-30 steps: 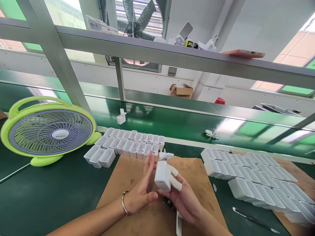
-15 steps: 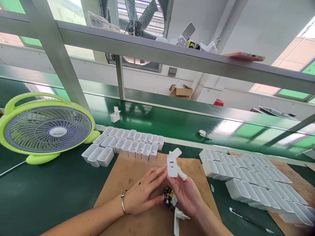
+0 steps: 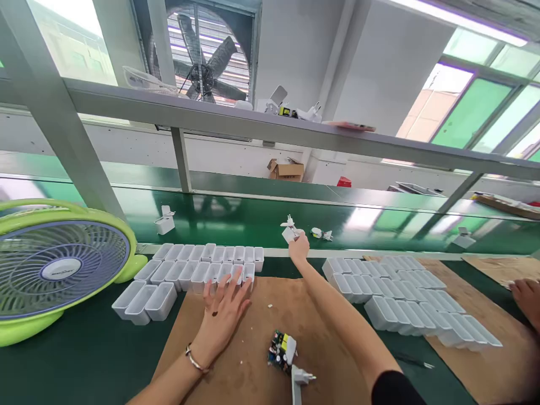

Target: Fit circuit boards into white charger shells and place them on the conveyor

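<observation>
My right hand (image 3: 300,246) is stretched out over the green belt and grips a white plug housing (image 3: 289,232) with its flap raised. My left hand (image 3: 228,312) has its fingers spread at the front edge of the rows of white cases (image 3: 185,273) on the left. On the brown board (image 3: 253,360) lies a circuit board (image 3: 279,350) with black and yellow parts. Just below it, a white plug piece (image 3: 299,378) rests with its pins pointing right.
A green fan (image 3: 63,267) stands at the left. More white cases (image 3: 396,298) and dark tweezers (image 3: 413,360) lie at the right. Another person's hand (image 3: 527,301) shows at the right edge. A metal shelf bar (image 3: 253,126) crosses above the belt (image 3: 236,222).
My right hand has carried the white housing forward from the board to over the belt. My left hand has let go of it and shifted left to the cases. The view has tilted up and right.
</observation>
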Action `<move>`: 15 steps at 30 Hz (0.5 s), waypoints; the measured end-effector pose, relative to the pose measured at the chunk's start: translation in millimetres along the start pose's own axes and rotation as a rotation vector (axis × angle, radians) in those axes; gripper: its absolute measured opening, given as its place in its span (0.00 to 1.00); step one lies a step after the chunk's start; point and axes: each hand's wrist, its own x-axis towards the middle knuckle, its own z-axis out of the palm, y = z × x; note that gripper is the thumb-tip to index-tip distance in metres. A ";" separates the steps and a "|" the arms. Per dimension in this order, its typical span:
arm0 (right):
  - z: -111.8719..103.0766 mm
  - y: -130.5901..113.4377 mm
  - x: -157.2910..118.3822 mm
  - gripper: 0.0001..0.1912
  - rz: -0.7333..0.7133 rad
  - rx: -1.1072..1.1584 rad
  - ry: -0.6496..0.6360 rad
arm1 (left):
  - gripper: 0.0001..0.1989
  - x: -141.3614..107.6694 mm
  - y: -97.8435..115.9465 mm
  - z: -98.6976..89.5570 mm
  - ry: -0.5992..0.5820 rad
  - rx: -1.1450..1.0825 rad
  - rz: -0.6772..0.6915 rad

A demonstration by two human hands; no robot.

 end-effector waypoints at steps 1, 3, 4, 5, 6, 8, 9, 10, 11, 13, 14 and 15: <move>3.6 1.5 5.7 0.15 -0.029 -0.066 -0.005 | 0.22 0.2 -1.9 2.5 0.013 0.010 0.006; 9.2 4.7 11.7 0.15 -0.088 -0.185 -0.031 | 0.21 1.0 -5.6 8.0 0.046 0.015 0.013; 10.8 6.1 13.5 0.15 -0.118 -0.240 -0.046 | 0.21 1.7 -7.2 10.8 0.061 0.011 0.015; 11.3 7.2 15.5 0.16 -0.149 -0.292 -0.056 | 0.20 2.4 -8.5 13.1 0.074 0.002 0.021; 10.4 8.1 18.3 0.17 -0.182 -0.342 -0.059 | 0.18 3.2 -9.2 14.8 0.092 -0.012 0.023; 3.5 9.2 27.8 0.20 -0.236 -0.445 -0.041 | 0.13 4.3 -8.7 14.5 0.108 -0.060 0.014; -2.2 9.9 34.4 0.22 -0.250 -0.498 -0.021 | 0.11 4.7 -7.4 12.2 0.102 -0.099 0.009; -9.1 11.1 41.8 0.24 -0.249 -0.552 0.004 | 0.11 4.9 -5.7 8.7 0.088 -0.147 0.006; -16.8 12.9 49.6 0.25 -0.234 -0.605 0.029 | 0.12 5.0 -3.7 4.4 0.066 -0.201 0.009; -32.4 18.3 64.0 0.26 -0.172 -0.703 0.060 | 0.14 4.8 -0.3 -4.3 0.010 -0.299 0.046; -39.4 21.6 69.9 0.26 -0.136 -0.744 0.058 | 0.13 4.5 0.6 -7.5 -0.007 -0.330 0.073; -45.4 24.7 74.7 0.25 -0.102 -0.778 0.043 | 0.13 3.9 1.0 -9.3 -0.020 -0.341 0.093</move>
